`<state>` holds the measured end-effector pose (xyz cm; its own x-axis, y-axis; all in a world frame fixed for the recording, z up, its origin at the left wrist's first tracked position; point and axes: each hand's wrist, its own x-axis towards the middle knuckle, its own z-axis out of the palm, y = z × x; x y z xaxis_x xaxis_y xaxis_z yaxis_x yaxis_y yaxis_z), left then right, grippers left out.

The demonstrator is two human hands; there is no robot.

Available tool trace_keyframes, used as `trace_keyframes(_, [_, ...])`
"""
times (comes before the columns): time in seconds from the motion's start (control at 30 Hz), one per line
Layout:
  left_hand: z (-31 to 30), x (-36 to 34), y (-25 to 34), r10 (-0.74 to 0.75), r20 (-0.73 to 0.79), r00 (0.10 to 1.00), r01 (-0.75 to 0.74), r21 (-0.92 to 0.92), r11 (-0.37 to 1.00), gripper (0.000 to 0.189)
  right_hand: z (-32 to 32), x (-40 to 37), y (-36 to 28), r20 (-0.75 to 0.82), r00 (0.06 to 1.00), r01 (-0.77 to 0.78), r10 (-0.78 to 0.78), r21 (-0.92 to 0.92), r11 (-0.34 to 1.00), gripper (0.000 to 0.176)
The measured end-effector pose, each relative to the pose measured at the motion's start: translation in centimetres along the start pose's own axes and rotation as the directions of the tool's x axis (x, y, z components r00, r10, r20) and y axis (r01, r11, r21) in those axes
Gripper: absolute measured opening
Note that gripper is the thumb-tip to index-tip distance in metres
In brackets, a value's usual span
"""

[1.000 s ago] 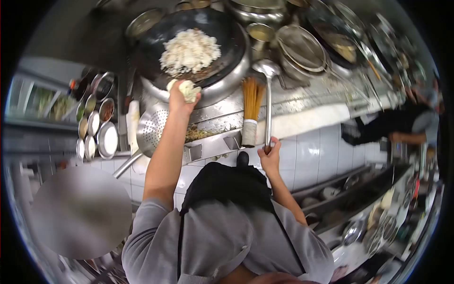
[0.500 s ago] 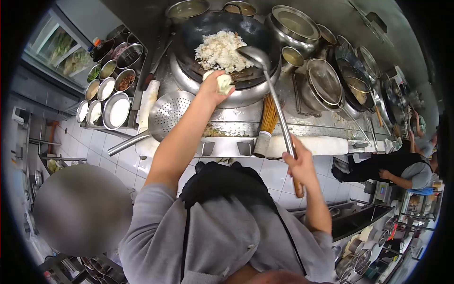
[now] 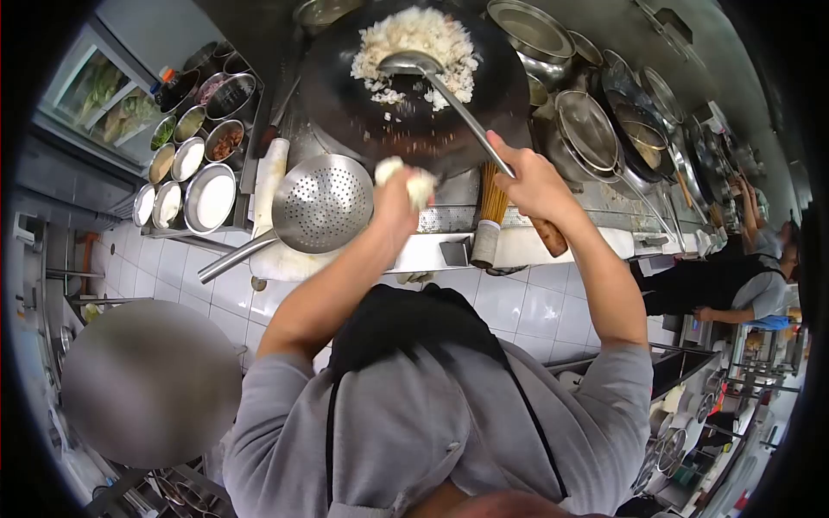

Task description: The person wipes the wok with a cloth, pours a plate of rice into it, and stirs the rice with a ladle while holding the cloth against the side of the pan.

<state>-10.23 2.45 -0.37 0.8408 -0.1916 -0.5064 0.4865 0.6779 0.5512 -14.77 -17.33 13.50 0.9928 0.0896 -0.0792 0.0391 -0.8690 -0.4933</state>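
Note:
Near the wok's front edge, my left hand (image 3: 395, 211) is closed on a pale bunched cloth (image 3: 420, 187), blurred by motion. Behind it is the dark wok (image 3: 332, 91), its far rim cut off by the shadowed top of the view. White rice (image 3: 445, 36) is heaped on the far side of the wok, with scattered grains and small bits nearer me. My right hand (image 3: 531, 181) grips the long handle of a ladle (image 3: 466, 119), whose bowl presses into or rests against the rice.
A perforated strainer (image 3: 324, 203) lies left of my left hand. A bamboo brush (image 3: 490, 216) stands at the counter edge below my right hand. Metal seasoning bowls (image 3: 210, 198) line the left; sieves (image 3: 589, 129) and pots sit right. Another person (image 3: 717, 285) stands far right.
The wok has come toward me and looks tilted, with the rice now on its far side. My left hand and cloth moved back toward me; my right hand rose, pushing the ladle farther in.

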Motion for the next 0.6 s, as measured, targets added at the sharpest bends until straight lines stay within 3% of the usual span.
trace_keyframes(0.1, [1.9, -7.6, 1.7, -0.108, -0.077, 0.991, 0.110, 0.023, 0.994, 0.012, -2.2, -2.9, -3.0, 0.071, 0.989, -0.131, 0.130, 0.009, 0.991, 0.064])
trace_keyframes(0.13, [2.6, -6.8, 2.4, -0.033, -0.007, 0.999, 0.032, -0.047, 0.998, 0.011, -1.6, -3.9, -2.0, 0.056, 0.995, -0.082, 0.079, 0.049, 0.995, 0.064])
trace_keyframes(0.23, [2.7, 1.2, 4.3, -0.048, 0.047, 0.998, 0.051, -0.059, 0.997, 0.012, -2.1, -6.4, -2.7, 0.209, 0.966, -0.200, 0.149, 0.246, 0.948, 0.065])
trace_keyframes(0.33, [3.6, 0.2, 4.8, -0.037, -0.030, 0.999, 0.036, -0.037, 0.999, 0.013, -5.8, -9.4, -4.6, 0.357, 0.916, -0.297, 0.185, 0.291, 0.909, 0.065])
trace_keyframes(0.4, [5.3, -2.3, 6.2, -0.103, -0.023, 0.994, 0.103, -0.027, 0.994, 0.013, -7.3, -10.1, -4.1, 0.424, 0.888, -0.333, 0.177, 0.328, 0.884, 0.065])
trace_keyframes(0.5, [4.3, 0.4, 4.9, -0.056, -0.021, 0.998, 0.055, -0.034, 0.998, 0.010, -4.1, -5.7, -1.9, 0.261, 0.961, -0.123, 0.090, 0.112, 0.986, 0.064])
trace_keyframes(0.57, [1.5, 2.7, 1.2, 0.067, 0.041, 0.997, -0.064, -0.074, 0.995, 0.009, -1.0, -1.4, -0.1, 0.165, 0.979, -0.124, 0.121, 0.008, 0.992, 0.063])
trace_keyframes(0.6, [1.2, 1.8, 0.4, 0.071, 0.016, 0.997, -0.069, -0.072, 0.995, 0.011, -1.1, -1.1, 0.3, 0.098, 0.994, -0.042, 0.042, -0.007, 0.999, 0.064])
